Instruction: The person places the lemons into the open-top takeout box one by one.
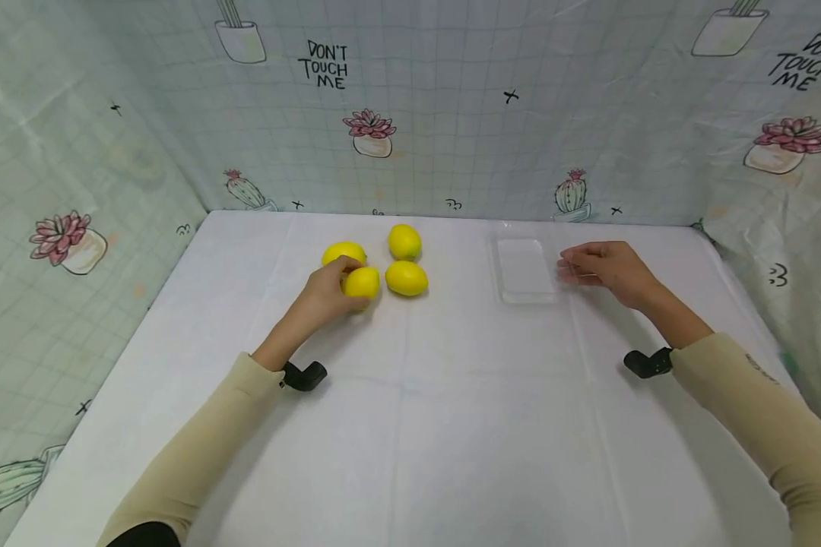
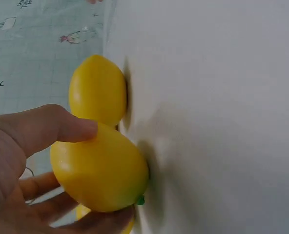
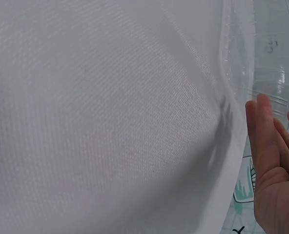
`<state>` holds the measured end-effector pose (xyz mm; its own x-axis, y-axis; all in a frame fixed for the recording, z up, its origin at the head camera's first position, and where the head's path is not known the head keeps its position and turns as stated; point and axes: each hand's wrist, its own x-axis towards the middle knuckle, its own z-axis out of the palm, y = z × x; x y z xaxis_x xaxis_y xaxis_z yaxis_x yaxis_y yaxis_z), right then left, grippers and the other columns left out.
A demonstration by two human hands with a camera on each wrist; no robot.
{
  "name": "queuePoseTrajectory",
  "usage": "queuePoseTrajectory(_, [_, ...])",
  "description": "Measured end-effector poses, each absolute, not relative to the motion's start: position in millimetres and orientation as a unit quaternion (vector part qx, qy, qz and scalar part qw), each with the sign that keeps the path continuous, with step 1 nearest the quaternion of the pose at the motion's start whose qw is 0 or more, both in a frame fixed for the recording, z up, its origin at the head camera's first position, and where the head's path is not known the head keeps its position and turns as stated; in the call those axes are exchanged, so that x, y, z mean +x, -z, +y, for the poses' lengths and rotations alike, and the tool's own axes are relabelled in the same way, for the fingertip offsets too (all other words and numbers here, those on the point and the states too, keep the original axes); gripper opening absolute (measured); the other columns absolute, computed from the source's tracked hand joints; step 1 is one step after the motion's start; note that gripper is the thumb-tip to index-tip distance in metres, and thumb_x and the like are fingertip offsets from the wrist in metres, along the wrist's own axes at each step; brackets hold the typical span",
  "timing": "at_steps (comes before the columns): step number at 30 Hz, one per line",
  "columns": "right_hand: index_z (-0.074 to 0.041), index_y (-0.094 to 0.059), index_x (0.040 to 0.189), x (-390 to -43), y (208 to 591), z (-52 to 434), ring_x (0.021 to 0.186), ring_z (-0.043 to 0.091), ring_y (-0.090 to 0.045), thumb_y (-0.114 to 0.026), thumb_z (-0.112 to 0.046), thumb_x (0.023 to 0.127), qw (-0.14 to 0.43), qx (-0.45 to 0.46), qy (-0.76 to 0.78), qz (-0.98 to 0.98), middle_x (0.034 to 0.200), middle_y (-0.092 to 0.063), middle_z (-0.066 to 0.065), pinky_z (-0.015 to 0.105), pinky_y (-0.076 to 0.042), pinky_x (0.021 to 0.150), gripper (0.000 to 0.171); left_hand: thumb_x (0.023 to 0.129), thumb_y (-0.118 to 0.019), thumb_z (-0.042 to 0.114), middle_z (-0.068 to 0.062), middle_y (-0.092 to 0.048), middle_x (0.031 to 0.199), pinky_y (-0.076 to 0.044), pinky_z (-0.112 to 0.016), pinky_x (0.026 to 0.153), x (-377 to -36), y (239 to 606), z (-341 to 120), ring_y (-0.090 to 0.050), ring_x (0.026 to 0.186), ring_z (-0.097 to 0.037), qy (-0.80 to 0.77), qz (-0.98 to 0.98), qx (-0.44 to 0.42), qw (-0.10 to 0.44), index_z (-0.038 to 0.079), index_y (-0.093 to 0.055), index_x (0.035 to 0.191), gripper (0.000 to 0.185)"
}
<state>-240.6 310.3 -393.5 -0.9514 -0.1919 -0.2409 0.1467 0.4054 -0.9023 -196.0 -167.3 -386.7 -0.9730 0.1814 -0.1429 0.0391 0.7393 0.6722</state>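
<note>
My left hand (image 1: 328,292) grips a yellow lemon (image 1: 360,283), its thumb on one side and fingers around the other. In the left wrist view this lemon (image 2: 100,168) shows a small green tip, close to the tabletop; whether it touches cannot be told. Another lemon (image 1: 344,251) lies just behind the hand, partly covered. Two more lemons, one at the back (image 1: 404,241) and one nearer (image 1: 407,279), rest to the right. My right hand (image 1: 609,270) pinches the edge of a clear plastic box (image 1: 525,298), fingers mostly straight and partly seen through the plastic.
A white cloth covers the table (image 1: 479,425). Behind it and along both sides hangs a printed curtain (image 1: 445,129) with plant drawings. Black wrist cameras sit under the left cuff (image 1: 305,377) and the right cuff (image 1: 646,364).
</note>
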Motion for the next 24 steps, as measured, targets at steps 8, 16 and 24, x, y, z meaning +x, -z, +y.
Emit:
queuePoseTrajectory(8, [0.012, -0.052, 0.138, -239, 391, 307, 0.099, 0.009, -0.074, -0.059, -0.025, 0.105, 0.16, 0.006, 0.57, 0.806, 0.11, -0.075, -0.003, 0.026, -0.058, 0.088, 0.05, 0.083, -0.078, -0.009, -0.019, -0.047, 0.15, -0.033, -0.051, 0.119, -183, 387, -176, -0.041, 0.142, -0.037, -0.251, 0.935, 0.235, 0.082, -0.001, -0.049, 0.136, 0.061])
queuePoseTrajectory(16, [0.013, -0.049, 0.14, -237, 392, 307, 0.099, 0.007, -0.073, -0.055, -0.021, 0.107, 0.165, 0.004, 0.572, 0.804, 0.112, -0.072, -0.004, 0.027, -0.057, 0.092, 0.048, 0.083, -0.082, -0.002, -0.018, -0.056, 0.138, -0.044, -0.049, 0.111, -177, 382, -176, -0.051, 0.13, -0.035, -0.178, 0.942, 0.268, 0.099, 0.001, -0.05, 0.136, 0.062])
queuePoseTrajectory(24, [0.012, -0.049, 0.141, -237, 391, 306, 0.097, 0.004, -0.072, -0.055, -0.022, 0.107, 0.162, 0.01, 0.57, 0.805, 0.109, -0.072, -0.007, 0.026, -0.057, 0.091, 0.049, 0.079, -0.085, -0.003, -0.016, -0.056, 0.134, -0.052, -0.045, 0.103, -183, 374, -178, -0.058, 0.119, -0.033, -0.101, 0.937, 0.318, 0.103, 0.003, -0.063, 0.134, 0.059])
